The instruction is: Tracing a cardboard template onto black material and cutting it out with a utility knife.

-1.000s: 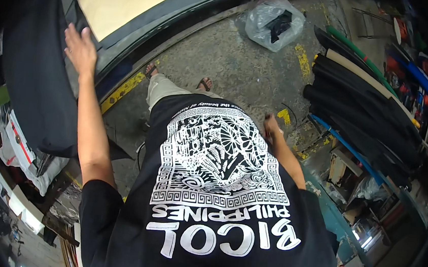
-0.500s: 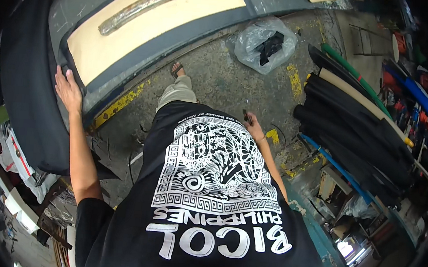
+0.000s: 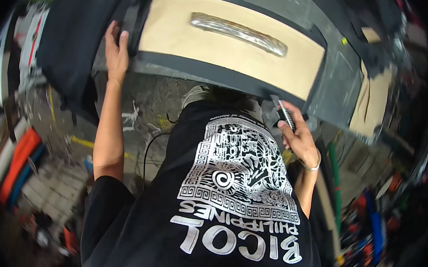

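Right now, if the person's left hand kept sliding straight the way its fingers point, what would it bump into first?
The left hand points up along the dark border of the tan panel. It would likely just keep running along that border; depth is hard to judge.

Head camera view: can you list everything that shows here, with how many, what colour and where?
Panel: one, tan with a dark grey border, top centre.
Strip: one, silvery, lying on the tan panel.
Dark sheet: one, black, upper left.
Second tan panel: one, right, partly hidden.
Floor: grey concrete with yellow marks, left of centre.
Clutter: blurred, many colours, lower right and lower left.
Left hand: flat on the panel's left edge.
Right hand: holds a dark hand tool, blurred; wears a bracelet.
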Demonstrator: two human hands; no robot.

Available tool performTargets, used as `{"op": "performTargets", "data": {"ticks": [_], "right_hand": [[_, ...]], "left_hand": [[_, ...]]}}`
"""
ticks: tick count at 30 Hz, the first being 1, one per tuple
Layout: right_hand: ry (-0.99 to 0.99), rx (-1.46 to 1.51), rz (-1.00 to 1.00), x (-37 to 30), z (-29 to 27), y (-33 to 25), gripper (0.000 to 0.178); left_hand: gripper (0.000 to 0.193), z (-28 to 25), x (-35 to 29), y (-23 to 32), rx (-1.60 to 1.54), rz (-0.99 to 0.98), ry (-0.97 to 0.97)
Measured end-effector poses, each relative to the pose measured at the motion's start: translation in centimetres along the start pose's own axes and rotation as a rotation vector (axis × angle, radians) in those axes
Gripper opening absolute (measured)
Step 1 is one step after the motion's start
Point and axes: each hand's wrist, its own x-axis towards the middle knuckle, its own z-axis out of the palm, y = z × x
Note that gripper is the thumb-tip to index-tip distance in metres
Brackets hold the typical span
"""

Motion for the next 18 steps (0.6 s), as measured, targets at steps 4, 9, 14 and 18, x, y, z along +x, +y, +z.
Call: {"op": "performTargets", "data": {"ticks": [4, 9, 14, 18], "right_hand": [[0.104, 0.249, -0.193, 0.9, 1.2, 0.1, 0.054], [0.1, 0.135, -0.284, 3.0, 1.4, -3.3, 0.049], [0.069, -0.014, -0.29, 5.0, 0.6, -8.4, 0.047], [0.054, -0.157, -0.422, 8.7, 1.4, -12.2, 0.045]], "left_hand": [[0.054, 0.3, 0.2, 1.5, -0.056, -0.002, 0.05], [0.039, 2.9, 0.9, 2.9, -0.054, 0.072, 0.094], [0.021, 8.7, 2.3, 7.4, -0.03, 0.137, -0.108], [0.024, 12.0, 8.5, 8.2, 0.129, 0.415, -0.096]]}}
